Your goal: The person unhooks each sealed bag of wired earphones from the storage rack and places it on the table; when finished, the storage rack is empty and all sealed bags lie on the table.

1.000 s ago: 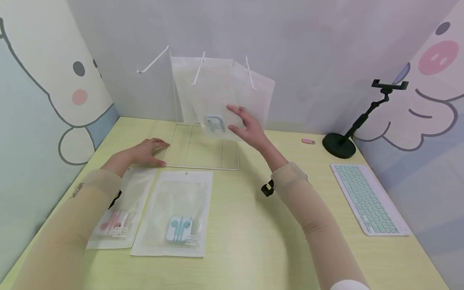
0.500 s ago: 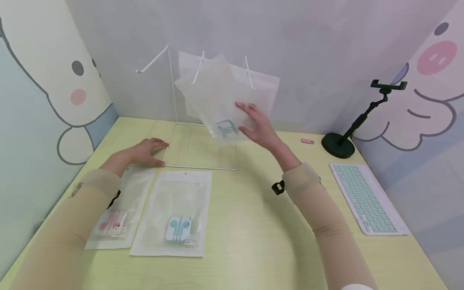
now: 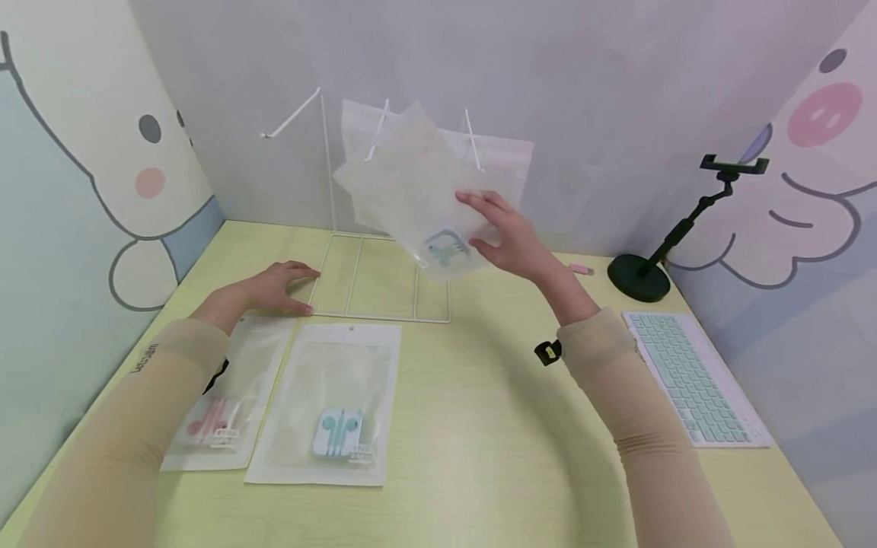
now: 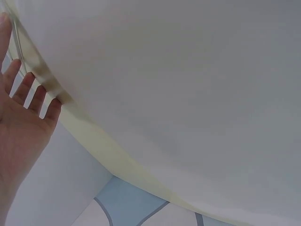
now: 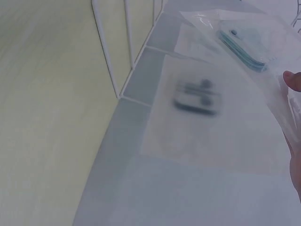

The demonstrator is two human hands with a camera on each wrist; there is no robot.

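My right hand (image 3: pixel 512 237) holds a translucent zip pouch (image 3: pixel 400 179) by its lower right side. The pouch tilts in front of the hooks of a white wire rack (image 3: pixel 349 278), and a light-blue earphone set (image 3: pixel 445 247) shows at its bottom. Behind it another pouch (image 3: pixel 503 160) hangs at the rack; in the right wrist view this rear pouch (image 5: pixel 235 136) has a dark blurred earphone shape inside. Whether the held pouch is on a hook I cannot tell. My left hand (image 3: pixel 277 288) touches the left side of the rack's base, fingers extended.
Two more pouches lie on the table (image 3: pixel 466 426): one with mint earphones (image 3: pixel 339 432), the other with pink earphones (image 3: pixel 208 422), partly under my left arm. At right are a mint keyboard (image 3: pixel 692 380), a black phone stand (image 3: pixel 640 275) and a pink USB stick (image 3: pixel 581 269).
My right hand has moved to the right and slightly toward me, drawing the held pouch's lower end with it; the pouch now tilts more. The left hand stays at the rack base.
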